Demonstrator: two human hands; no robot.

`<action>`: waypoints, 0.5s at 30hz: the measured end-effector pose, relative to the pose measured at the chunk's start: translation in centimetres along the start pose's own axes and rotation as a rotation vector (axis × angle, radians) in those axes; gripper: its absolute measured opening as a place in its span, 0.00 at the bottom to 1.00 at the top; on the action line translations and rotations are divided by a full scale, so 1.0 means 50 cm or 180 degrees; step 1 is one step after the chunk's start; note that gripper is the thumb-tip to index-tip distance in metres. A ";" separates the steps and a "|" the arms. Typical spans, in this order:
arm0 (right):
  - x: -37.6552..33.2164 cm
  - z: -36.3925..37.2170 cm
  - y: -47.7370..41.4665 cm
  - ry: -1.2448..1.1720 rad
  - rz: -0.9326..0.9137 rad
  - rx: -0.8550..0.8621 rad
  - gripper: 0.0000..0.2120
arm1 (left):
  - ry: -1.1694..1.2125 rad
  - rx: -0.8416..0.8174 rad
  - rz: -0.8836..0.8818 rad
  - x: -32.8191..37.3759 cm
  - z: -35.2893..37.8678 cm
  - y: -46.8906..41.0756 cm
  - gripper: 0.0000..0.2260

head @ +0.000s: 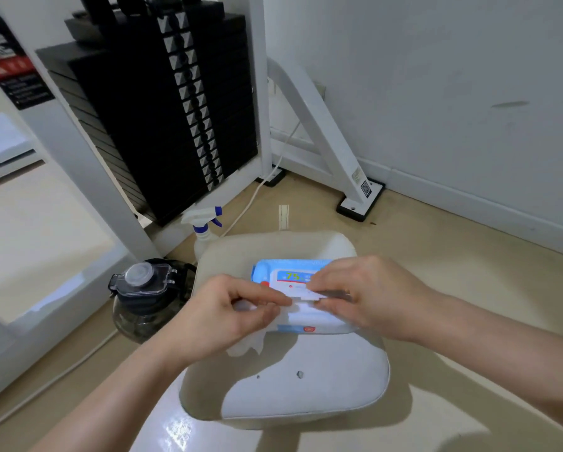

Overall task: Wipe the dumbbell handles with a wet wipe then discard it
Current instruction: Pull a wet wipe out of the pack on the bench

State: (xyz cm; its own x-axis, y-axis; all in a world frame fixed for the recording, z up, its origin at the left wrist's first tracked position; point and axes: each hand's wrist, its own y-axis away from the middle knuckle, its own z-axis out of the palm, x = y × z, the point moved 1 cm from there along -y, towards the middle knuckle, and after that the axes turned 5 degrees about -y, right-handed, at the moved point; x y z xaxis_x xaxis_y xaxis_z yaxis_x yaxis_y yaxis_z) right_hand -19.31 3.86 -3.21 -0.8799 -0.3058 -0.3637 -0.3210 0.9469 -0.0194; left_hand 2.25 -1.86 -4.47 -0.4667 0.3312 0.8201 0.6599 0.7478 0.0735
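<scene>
A blue and white pack of wet wipes lies on a pale padded seat. My left hand pinches a white wet wipe, which hangs crumpled below my fingers at the pack's left end. My right hand rests on the pack's right side, its fingertips on the white lid flap. No dumbbell is in view.
A black weight stack in a white machine frame stands behind the seat. A spray bottle and a dark water jug sit on the floor to the seat's left. A white cable runs across the beige floor.
</scene>
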 end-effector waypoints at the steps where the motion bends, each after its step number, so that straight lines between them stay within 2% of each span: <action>1: 0.002 0.001 0.000 0.0120 -0.0017 -0.0151 0.18 | 0.0120 0.0177 -0.0048 -0.003 -0.001 0.005 0.09; 3: -0.001 0.006 0.004 0.0440 -0.0142 -0.0341 0.22 | -0.0021 0.0193 0.0016 0.004 0.004 0.014 0.11; 6: -0.014 0.031 0.034 0.0999 -0.0373 -0.0211 0.24 | -0.0940 -0.0110 0.0090 0.022 0.011 0.021 0.13; 9: -0.026 0.066 0.062 0.1616 -0.0347 0.0067 0.30 | -0.2261 0.0007 0.0426 0.026 0.010 0.031 0.17; 11: -0.037 0.087 0.063 0.1986 -0.0307 -0.0124 0.32 | -0.3268 0.0095 0.0953 0.011 0.023 0.030 0.18; 13: -0.051 0.102 0.053 0.2278 -0.0130 -0.0460 0.34 | -0.3661 -0.0118 0.1076 0.027 0.041 0.042 0.19; 15: -0.055 0.098 0.046 0.2260 -0.0019 -0.0531 0.34 | -0.3667 -0.0251 0.1067 0.049 0.047 0.043 0.20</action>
State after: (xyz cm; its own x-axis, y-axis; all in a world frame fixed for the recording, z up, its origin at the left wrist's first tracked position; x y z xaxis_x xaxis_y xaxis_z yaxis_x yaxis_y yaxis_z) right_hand -15.93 7.38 -6.82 -0.8749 -0.3555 0.3290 -0.3259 0.9345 0.1433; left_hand 1.14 1.90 -3.63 -0.4907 0.8523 -0.1810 0.8645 0.5021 0.0210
